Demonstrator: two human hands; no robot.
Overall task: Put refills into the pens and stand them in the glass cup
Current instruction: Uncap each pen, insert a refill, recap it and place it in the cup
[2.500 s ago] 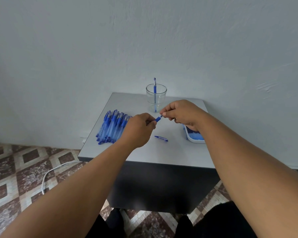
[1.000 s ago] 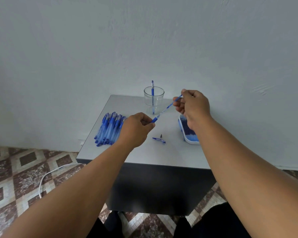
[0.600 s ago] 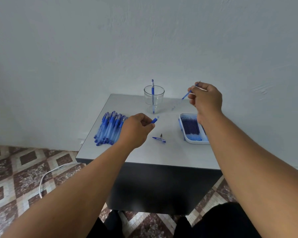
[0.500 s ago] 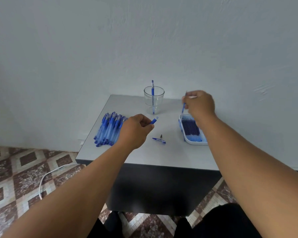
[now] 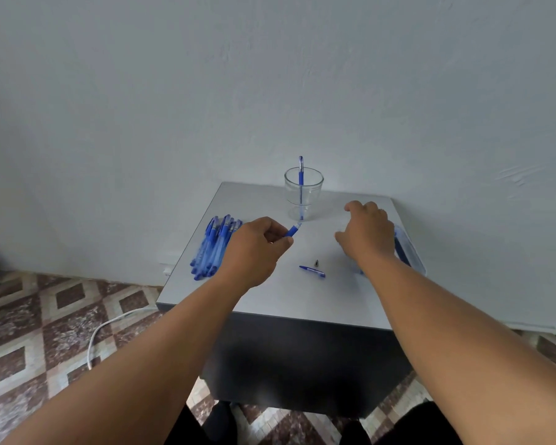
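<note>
My left hand (image 5: 254,248) grips a blue pen barrel (image 5: 293,230) whose end pokes out toward the glass cup (image 5: 303,191). One blue pen (image 5: 300,175) stands upright in the cup. My right hand (image 5: 366,234) hovers palm down over the left part of the refill tray (image 5: 410,252), fingers loosely spread. I see nothing in it. The tray's contents are mostly hidden by the hand and forearm. A loose blue pen part (image 5: 312,271) and a small dark tip (image 5: 316,262) lie on the table between my hands.
A pile of several blue pens (image 5: 214,248) lies at the left of the grey table (image 5: 270,303). The white wall stands close behind the cup. A white cable (image 5: 109,326) runs over the tiled floor at the left.
My right hand drew a refill out of the barrel, carried it up and to the right, then lowered over the tray; the refill no longer shows. My left hand stayed put.
</note>
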